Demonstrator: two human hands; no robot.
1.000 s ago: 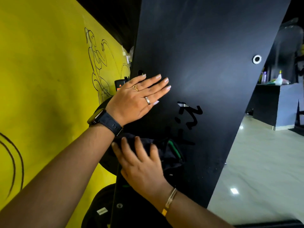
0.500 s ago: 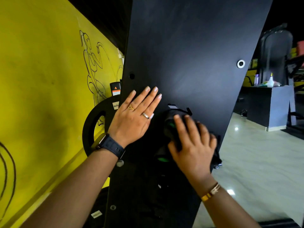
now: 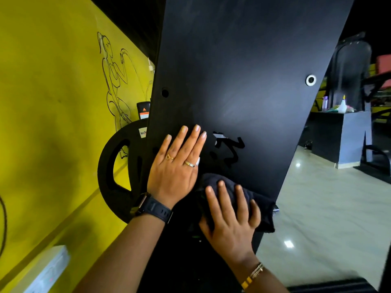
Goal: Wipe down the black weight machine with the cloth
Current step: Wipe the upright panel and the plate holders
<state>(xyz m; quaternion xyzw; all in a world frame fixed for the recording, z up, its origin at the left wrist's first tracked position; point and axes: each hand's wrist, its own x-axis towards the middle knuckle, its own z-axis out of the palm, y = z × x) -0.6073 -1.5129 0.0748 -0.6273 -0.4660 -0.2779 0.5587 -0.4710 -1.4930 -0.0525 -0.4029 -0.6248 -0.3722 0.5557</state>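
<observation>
Yellow wall (image 3: 53,102) on one side, pale glossy floor (image 3: 328,208) on the other, and right between them the tall black panel of the weight machine (image 3: 243,70) fills the view. Left hand (image 3: 175,168) is flat on that panel, fingers straight and close together, holding nothing. It wears two rings (image 3: 189,163), with a black watch (image 3: 152,207) on the wrist. Just below it and to the right comes the right hand (image 3: 229,218), fingers spread over the dark cloth (image 3: 262,210). It's pressing the bunched fabric against the lower part of the panel, near its right edge, a flat press rather than a fist! A gold bracelet (image 3: 252,275) sits on that wrist. The cloth spills out past the little finger towards the panel's edge, and its top sits just beside the heel of the left hand.

Moving outward, a glossy black logo mark (image 3: 229,149) lies just above the cloth, beside the left fingertips. Higher up there's a small dark hole (image 3: 164,93) near the left edge and a silver washer (image 3: 310,79) near the right one. Behind the left edge, a black weight plate (image 3: 110,176) stands by the wall, an orange-and-white label (image 3: 144,111) above it. A line drawing (image 3: 114,77) of a figure runs up the yellow paint. Far right, a grey counter (image 3: 342,136) carries a few bottles (image 3: 342,103).
</observation>
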